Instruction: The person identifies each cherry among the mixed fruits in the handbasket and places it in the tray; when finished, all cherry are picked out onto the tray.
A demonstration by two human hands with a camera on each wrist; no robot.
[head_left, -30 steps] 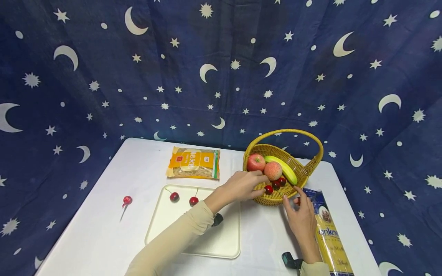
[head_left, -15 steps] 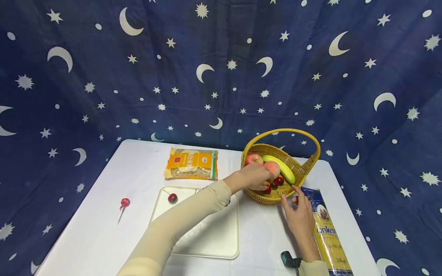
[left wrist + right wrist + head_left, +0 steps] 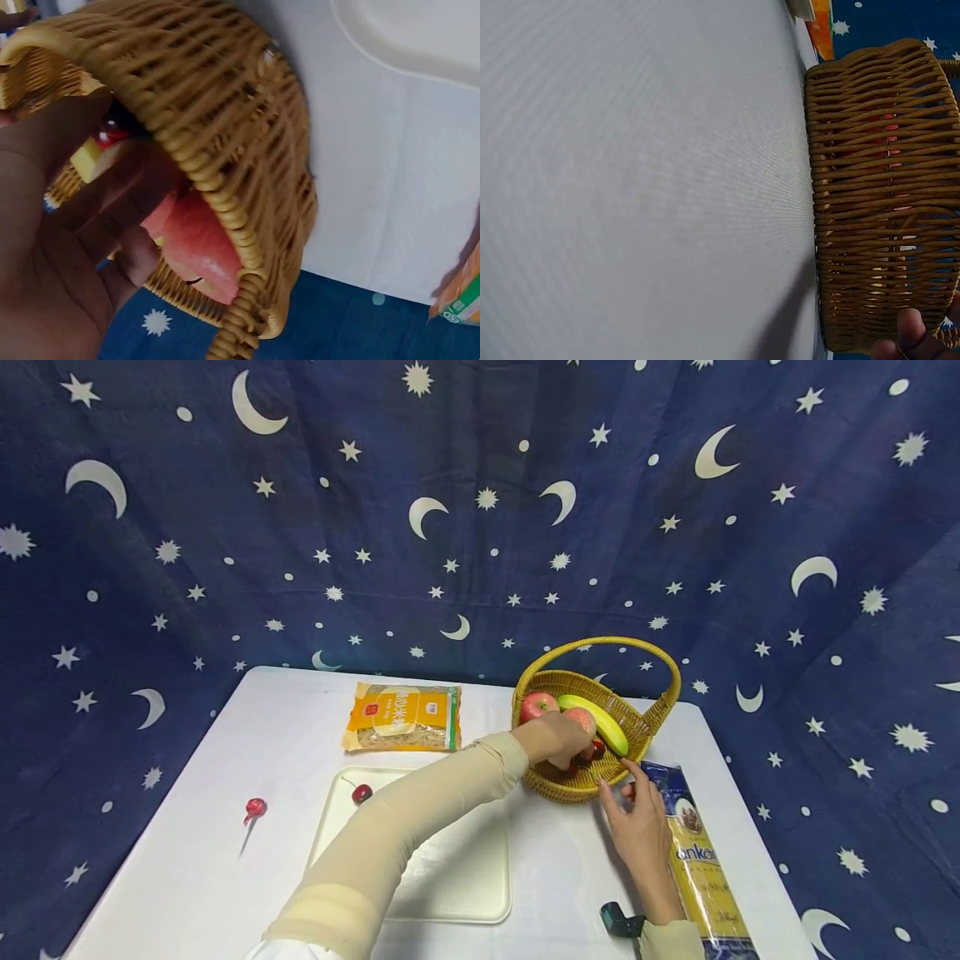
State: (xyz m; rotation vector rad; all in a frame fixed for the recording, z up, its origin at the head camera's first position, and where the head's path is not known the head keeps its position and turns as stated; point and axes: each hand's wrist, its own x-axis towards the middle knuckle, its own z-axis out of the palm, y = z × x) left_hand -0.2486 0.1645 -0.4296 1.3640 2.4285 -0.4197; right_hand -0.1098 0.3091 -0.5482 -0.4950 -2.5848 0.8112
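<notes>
In the head view my left hand point(image 3: 557, 739) reaches down into the yellow wicker basket point(image 3: 558, 792). The left wrist view shows a dark red cherry point(image 3: 112, 136) between its thumb and curled fingers, partly hidden. Beside those fingers lie a red apple point(image 3: 538, 705), a peach-like round fruit point(image 3: 582, 720) and a banana point(image 3: 600, 720). Another cherry point(image 3: 597, 749) shows just past the fingertips. My right hand point(image 3: 641, 835) is at the basket's near right rim, thumb and index finger spread, their tips touching it. The right wrist view catches only fingertips point(image 3: 911, 328) against the woven side.
A cream tray point(image 3: 450, 893) lies left of the basket, with one cherry point(image 3: 362, 793) visible on it and my left sleeve across it. Behind is an orange noodle packet point(image 3: 405, 717). A wrapped lollipop point(image 3: 255, 808) is far left; a long pasta packet point(image 3: 701, 868) lies right.
My left hand has moved deeper into the basket, its fingers closing in among the cherries. The left forearm now covers a cherry on the tray. My right hand stays at the rim.
</notes>
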